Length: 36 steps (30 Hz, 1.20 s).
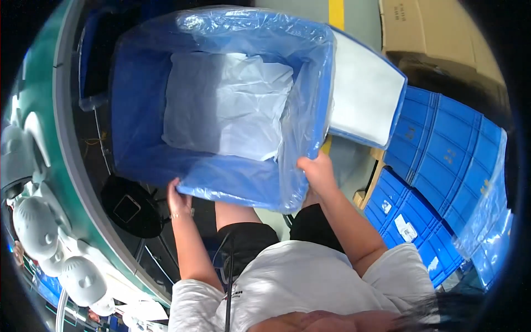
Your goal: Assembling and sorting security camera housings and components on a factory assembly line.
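Note:
In front of me is a blue plastic crate, its inside facing up. A clear plastic liner covers its walls and folds over the rim. Crumpled white sheeting lies on the bottom. My left hand grips the lined rim at the near left, with fingers partly hidden behind the wall. At the near right corner my right hand is closed on the rim, thumb on the liner and the other fingers out of sight below.
A second blue crate with a white sheet on top sits right of the lined one. Stacked blue crates and a cardboard box stand further right. At left are a black stool and a green-topped table bearing white rounded shells.

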### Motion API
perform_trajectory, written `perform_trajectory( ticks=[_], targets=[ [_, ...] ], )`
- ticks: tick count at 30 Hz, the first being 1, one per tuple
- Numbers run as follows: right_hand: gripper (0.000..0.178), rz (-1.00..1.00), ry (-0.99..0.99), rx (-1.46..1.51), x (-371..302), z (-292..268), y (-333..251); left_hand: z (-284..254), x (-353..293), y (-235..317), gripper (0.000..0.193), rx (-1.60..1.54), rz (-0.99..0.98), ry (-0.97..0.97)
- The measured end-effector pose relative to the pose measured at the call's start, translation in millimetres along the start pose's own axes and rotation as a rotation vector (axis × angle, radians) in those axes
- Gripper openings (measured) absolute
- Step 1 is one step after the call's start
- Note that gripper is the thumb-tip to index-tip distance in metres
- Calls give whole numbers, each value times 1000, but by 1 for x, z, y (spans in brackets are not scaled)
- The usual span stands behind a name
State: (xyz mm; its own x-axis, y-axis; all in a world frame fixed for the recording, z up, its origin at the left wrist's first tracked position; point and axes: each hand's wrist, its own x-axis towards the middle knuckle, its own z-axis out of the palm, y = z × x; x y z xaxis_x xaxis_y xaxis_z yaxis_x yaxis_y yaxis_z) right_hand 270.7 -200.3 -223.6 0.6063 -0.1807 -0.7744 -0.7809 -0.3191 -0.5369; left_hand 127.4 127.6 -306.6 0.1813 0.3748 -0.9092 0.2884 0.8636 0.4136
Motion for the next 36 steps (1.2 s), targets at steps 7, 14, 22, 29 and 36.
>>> perform_trajectory(
  ticks=[7, 14, 22, 29, 36],
  targets=[
    [39, -63, 193, 117, -19, -175, -29, 100, -169, -65, 35, 246, -45, -285],
    [29, -183, 309, 51, 55, -431, -2, 242, -233, -229, 34, 268, -318, -475],
    [59, -269, 536, -673, 174, -550, 75, 318, -213, -365, 55, 784, -208, -773],
    [67, -460, 15, -526, 107, -316, 23, 258, -148, -342, 54, 886, 5, -1215],
    [93, -348, -70, -146, 78, -107, -33, 207, 56, -265, 49, 1257, 756, -103]
  ],
)
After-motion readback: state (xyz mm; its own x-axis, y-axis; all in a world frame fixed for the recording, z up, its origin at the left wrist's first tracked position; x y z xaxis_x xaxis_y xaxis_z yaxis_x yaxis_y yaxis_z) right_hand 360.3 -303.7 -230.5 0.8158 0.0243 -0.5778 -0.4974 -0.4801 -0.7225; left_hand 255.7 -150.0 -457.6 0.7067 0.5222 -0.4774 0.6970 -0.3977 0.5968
